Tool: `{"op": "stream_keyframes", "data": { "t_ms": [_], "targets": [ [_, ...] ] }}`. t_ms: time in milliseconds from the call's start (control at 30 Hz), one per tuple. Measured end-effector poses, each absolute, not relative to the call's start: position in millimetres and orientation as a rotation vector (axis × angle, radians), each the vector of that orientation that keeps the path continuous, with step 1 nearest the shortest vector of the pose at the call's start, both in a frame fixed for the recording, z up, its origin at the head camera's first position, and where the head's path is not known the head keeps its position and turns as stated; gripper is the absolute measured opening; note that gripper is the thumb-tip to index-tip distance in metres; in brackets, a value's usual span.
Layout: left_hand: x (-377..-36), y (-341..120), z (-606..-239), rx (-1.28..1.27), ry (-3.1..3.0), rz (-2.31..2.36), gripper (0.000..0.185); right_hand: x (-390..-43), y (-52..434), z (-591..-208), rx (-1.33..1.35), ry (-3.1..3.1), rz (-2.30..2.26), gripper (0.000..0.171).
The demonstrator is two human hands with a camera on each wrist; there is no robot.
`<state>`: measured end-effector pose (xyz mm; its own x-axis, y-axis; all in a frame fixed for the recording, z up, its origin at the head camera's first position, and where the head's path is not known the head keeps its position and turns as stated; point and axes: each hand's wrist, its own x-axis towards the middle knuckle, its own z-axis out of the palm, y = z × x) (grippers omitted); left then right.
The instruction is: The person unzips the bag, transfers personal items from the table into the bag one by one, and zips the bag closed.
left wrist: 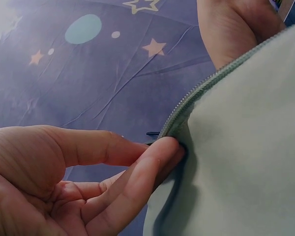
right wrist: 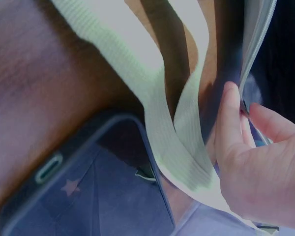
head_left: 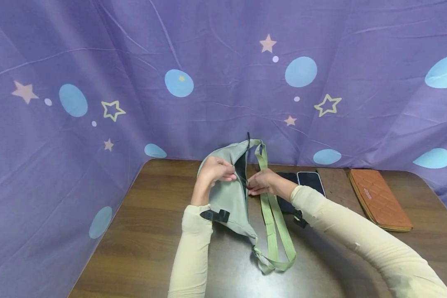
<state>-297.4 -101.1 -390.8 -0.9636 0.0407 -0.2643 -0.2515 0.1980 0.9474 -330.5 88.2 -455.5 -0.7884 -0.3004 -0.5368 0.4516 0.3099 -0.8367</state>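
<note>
A pale green sling bag stands on the wooden table, its zipped mouth spread apart and a dark lining showing inside. My left hand pinches the left edge of that mouth; in the left wrist view its thumb and fingers meet at the fabric just below the zipper. On the opposite edge, my right hand pinches the rim between thumb and fingers, as the right wrist view shows beside the zipper teeth. The bag's light green strap hangs in a loop to the right, under my right wrist.
Right of the bag, partly behind my right forearm, lie a smartphone and a dark flat item. Farther right is an orange quilted wallet with a zipped edge. A purple patterned cloth hangs behind and left of the table.
</note>
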Motion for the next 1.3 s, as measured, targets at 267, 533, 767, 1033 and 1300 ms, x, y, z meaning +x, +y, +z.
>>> {"op": "stream_keyframes", "data": {
  "t_ms": [267,533,767,1033,1300],
  "targets": [
    [-298,-105,-394,-0.251,2.220,1.854,0.018,-333,93,-450,0.090,1.962,-1.500,0.033],
    [-298,-104,-394,-0.252,2.209,1.869,0.019,-333,108,-436,0.015,2.023,-1.468,0.036],
    [-302,-104,-392,-0.225,2.218,1.849,0.021,-339,140,-419,-0.038,2.118,-1.430,0.039],
    [-305,-103,-392,-0.195,2.197,1.854,0.022,-343,187,-407,-0.106,2.385,-1.294,0.036],
    [-307,-100,-392,-0.177,2.179,1.853,0.020,-341,225,-409,-0.246,2.919,-0.588,0.026]
  ]
}}
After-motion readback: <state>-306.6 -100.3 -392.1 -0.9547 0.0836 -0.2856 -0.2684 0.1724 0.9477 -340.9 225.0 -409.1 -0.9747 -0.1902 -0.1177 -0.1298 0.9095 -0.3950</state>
